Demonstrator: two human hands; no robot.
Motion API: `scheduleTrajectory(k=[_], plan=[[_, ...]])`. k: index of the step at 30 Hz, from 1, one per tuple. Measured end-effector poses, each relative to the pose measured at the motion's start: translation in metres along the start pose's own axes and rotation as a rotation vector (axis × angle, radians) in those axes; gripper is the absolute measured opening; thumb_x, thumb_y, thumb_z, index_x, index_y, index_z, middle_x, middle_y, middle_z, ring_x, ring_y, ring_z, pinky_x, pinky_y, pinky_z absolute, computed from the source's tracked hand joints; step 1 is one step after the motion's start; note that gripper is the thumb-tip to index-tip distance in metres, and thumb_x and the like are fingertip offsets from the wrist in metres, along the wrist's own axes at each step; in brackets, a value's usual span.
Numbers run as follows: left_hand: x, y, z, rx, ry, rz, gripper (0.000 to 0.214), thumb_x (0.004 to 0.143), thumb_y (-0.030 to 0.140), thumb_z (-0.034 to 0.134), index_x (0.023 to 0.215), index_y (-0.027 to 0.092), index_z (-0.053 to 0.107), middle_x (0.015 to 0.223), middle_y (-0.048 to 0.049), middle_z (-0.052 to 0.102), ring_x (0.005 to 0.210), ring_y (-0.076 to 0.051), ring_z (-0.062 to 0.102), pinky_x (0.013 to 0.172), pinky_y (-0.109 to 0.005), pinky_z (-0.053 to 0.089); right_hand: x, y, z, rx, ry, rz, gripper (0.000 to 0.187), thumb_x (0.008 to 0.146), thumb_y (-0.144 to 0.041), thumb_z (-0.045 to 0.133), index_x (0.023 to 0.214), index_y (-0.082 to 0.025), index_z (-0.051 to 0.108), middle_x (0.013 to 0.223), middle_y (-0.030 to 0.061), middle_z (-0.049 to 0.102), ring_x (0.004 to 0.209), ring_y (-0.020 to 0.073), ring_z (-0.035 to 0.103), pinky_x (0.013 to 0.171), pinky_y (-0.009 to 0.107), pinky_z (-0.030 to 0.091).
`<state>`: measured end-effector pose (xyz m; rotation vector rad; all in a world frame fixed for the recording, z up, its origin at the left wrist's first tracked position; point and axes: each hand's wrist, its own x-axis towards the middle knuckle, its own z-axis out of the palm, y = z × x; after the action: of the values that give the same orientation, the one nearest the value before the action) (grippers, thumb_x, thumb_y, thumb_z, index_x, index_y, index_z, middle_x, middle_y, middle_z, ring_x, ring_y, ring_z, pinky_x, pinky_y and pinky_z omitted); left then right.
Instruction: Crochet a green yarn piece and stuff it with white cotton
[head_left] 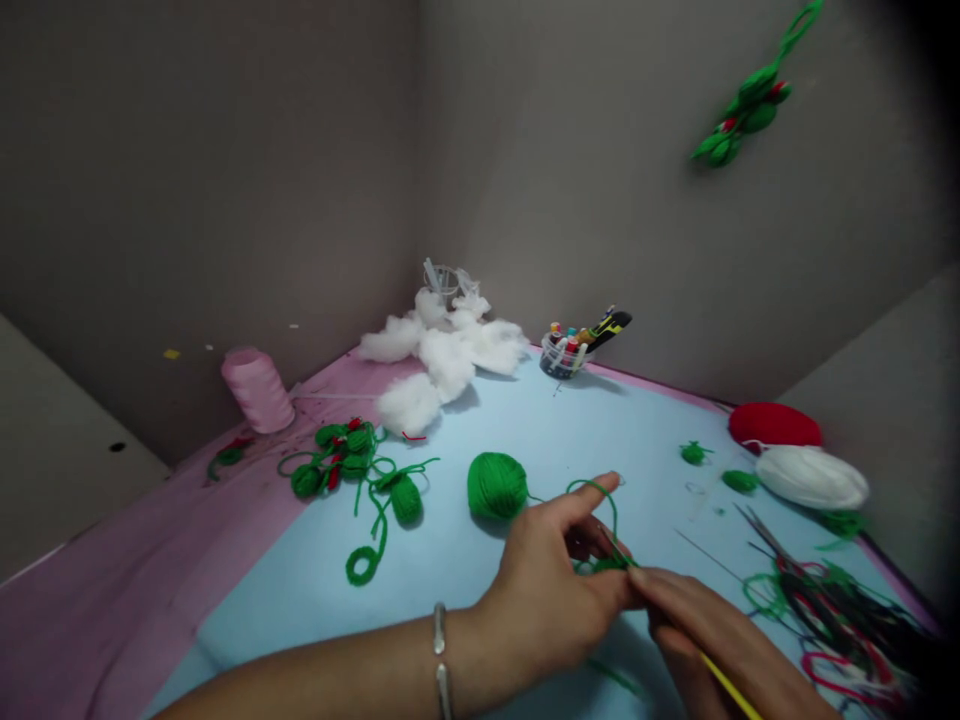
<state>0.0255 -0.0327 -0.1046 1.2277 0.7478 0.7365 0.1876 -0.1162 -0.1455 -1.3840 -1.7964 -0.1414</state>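
My left hand pinches a small green crochet piece, mostly hidden by the fingers, with its index finger stretched out. A strand of green yarn loops over that finger and runs down to the piece. My right hand is closed around a crochet hook with a yellow handle, its tip meeting the piece at the left fingertips. Just beyond my left hand sits a ball of green yarn, a thin strand leading from it towards the hand.
Finished green crochet pieces lie left, near a pink thread cone. White stuffing and a tub of pens stand at the back. Right are red yarn, white yarn and scissors among scraps. A green ornament hangs on the wall.
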Motion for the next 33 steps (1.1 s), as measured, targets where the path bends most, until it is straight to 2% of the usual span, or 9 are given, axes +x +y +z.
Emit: scheduleTrajectory(k=[3,8,11,15,18,21,26,29,33], plan=[[0.0,-0.001,0.002,-0.06,0.019,-0.013,0.084,0.061,0.008,0.078,0.14,0.021,0.05,0.079,0.0031,0.061,0.079,-0.012,0.056,0.084,-0.027,0.046,0.007,0.005,-0.005,-0.036,-0.097,-0.115,0.025,0.085,-0.037,0.063,0.108,-0.033,0.074,0.094,0.0016,0.076,0.079,0.0192,0.074,0.066,0.024,0.06],[0.002,-0.007,0.004,-0.212,0.087,-0.054,0.092,0.061,-0.003,0.069,0.144,0.026,0.044,0.074,0.0056,0.054,0.077,-0.012,0.058,0.078,-0.026,0.05,0.001,0.009,-0.003,-0.089,-0.06,-0.018,0.028,0.083,-0.042,0.063,0.106,-0.032,0.075,0.084,0.0034,0.074,0.069,0.0193,0.072,0.056,0.024,0.058],[0.003,-0.011,0.005,-0.239,0.093,-0.071,0.096,0.065,-0.004,0.063,0.15,0.029,0.032,0.077,0.0046,0.056,0.074,-0.011,0.059,0.073,-0.025,0.052,-0.003,0.01,0.002,-0.117,-0.009,0.043,0.029,0.08,-0.044,0.066,0.105,-0.03,0.075,0.091,0.0053,0.075,0.077,0.0218,0.073,0.058,0.026,0.058],[0.003,-0.013,0.005,-0.185,0.086,-0.095,0.101,0.066,-0.005,0.059,0.153,0.03,0.021,0.082,0.0032,0.058,0.072,-0.01,0.058,0.069,-0.021,0.05,-0.001,0.009,0.006,-0.095,-0.011,0.024,0.028,0.079,-0.044,0.068,0.102,-0.03,0.076,0.093,0.0046,0.075,0.079,0.0225,0.073,0.062,0.028,0.059],[0.002,-0.014,0.003,-0.117,0.073,-0.1,0.102,0.065,-0.005,0.058,0.153,0.033,0.021,0.081,0.0043,0.055,0.065,-0.007,0.054,0.062,-0.017,0.045,0.003,0.005,0.007,-0.076,-0.025,-0.01,0.026,0.083,-0.037,0.065,0.108,-0.031,0.074,0.096,0.0034,0.075,0.081,0.0211,0.073,0.067,0.028,0.058],[0.001,-0.013,0.002,-0.071,0.073,-0.089,0.101,0.065,-0.004,0.057,0.153,0.033,0.021,0.077,0.005,0.054,0.065,-0.007,0.051,0.062,-0.017,0.044,0.002,0.004,0.007,-0.074,-0.025,-0.033,0.026,0.085,-0.035,0.064,0.109,-0.032,0.073,0.098,0.0024,0.074,0.083,0.0203,0.072,0.069,0.028,0.057],[0.0,-0.006,0.002,-0.062,0.091,-0.085,0.104,0.064,-0.003,0.06,0.153,0.031,0.019,0.075,0.0055,0.054,0.065,-0.008,0.051,0.061,-0.017,0.044,-0.008,0.012,0.009,-0.18,-0.01,-0.031,0.031,0.088,-0.034,0.06,0.117,-0.027,0.067,0.109,0.0041,0.071,0.093,0.0197,0.07,0.079,0.026,0.054],[-0.002,-0.004,0.003,-0.08,0.082,-0.063,0.106,0.064,-0.001,0.062,0.154,0.031,0.016,0.075,0.0055,0.054,0.065,-0.008,0.053,0.061,-0.016,0.045,-0.01,0.016,0.009,-0.224,-0.044,-0.077,0.03,0.09,-0.03,0.057,0.118,-0.027,0.066,0.111,0.0047,0.069,0.096,0.0185,0.07,0.077,0.023,0.055],[-0.003,-0.004,0.003,-0.07,0.069,-0.03,0.101,0.066,0.003,0.062,0.153,0.03,0.02,0.082,0.0039,0.056,0.06,-0.006,0.051,0.055,-0.015,0.041,-0.004,0.015,0.004,-0.145,-0.09,-0.126,0.037,0.089,-0.021,0.057,0.125,-0.027,0.062,0.115,0.0045,0.068,0.099,0.018,0.07,0.078,0.022,0.057]])
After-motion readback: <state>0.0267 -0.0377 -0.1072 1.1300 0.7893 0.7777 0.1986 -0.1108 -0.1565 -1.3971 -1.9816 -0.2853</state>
